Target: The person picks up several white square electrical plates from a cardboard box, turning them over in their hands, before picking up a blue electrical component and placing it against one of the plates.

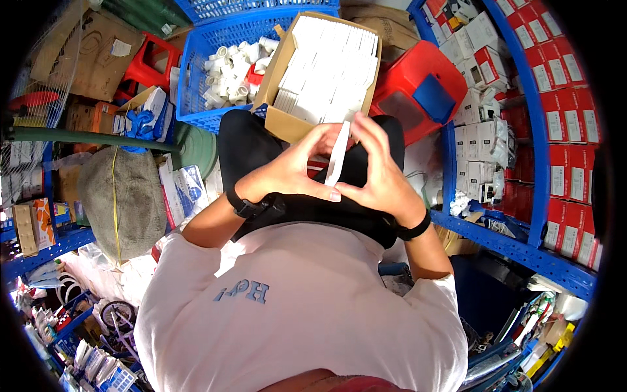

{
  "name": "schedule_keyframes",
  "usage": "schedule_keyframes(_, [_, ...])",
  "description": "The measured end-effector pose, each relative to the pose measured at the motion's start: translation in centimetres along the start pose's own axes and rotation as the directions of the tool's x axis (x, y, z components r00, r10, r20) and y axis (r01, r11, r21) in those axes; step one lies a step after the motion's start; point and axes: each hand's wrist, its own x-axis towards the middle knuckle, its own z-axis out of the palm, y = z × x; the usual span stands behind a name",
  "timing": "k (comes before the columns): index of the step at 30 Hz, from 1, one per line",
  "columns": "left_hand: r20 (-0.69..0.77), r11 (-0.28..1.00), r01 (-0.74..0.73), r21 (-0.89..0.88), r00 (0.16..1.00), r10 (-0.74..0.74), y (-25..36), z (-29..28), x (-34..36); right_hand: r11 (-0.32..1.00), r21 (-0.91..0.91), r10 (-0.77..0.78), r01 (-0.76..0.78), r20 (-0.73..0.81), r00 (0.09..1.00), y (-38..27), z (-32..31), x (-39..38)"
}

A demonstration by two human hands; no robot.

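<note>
A thin white rectangular panel [337, 154], seen nearly edge-on, stands tilted between my two hands above my lap. My left hand [297, 166] grips its left side, the thumb at the lower end and the fingers higher up. On the other side my right hand [383, 171] holds it too, its thumb meeting the lower end and its fingers curled by the upper end. Just beyond my hands, an open cardboard box [279, 124] is packed with rows of similar thin white pieces [330, 62]. The panel's exact kind cannot be made out.
Left of the box sits a blue plastic crate [196, 117] holding white pipe fittings [230, 75]. A red plastic stool [406, 75] stands at the right, before blue shelving [537, 124] stacked with red and white boxes [567, 117]. A green round base [197, 151] lies at the left.
</note>
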Motion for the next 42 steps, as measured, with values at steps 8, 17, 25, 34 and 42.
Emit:
schedule_keyframes(8, [-0.003,0.991,-0.001,0.131,1.0,0.001,-1.0,-0.4,-0.5,0.932,0.345,0.095,-0.116,0.076,0.993,0.5,-0.1,-1.0])
schedule_keyframes(17, [-0.08,0.985,0.135,0.108,0.989,-0.127,-2.4,-0.1,-1.6,0.877,0.453,0.179,-0.164,0.009,0.984,1.6,2.7,-1.5])
schedule_keyframes(25, [-0.068,0.969,0.246,0.019,0.967,-0.244,-2.6,0.5,-0.6,0.769,0.625,0.222,-0.136,-0.062,0.973,2.8,2.9,-2.1])
schedule_keyframes(34, [-0.201,0.983,0.142,0.112,0.973,-0.118,-0.8,-4.0,-0.3,0.507,0.445,0.415,-0.738,0.624,0.662,6.2,-0.9,-5.9])
schedule_keyframes(42, [-0.332,0.985,0.093,-0.144,0.933,-0.137,-1.1,-5.7,3.3,0.272,0.115,0.443,-0.955,0.866,0.231,4.7,2.0,-13.4])
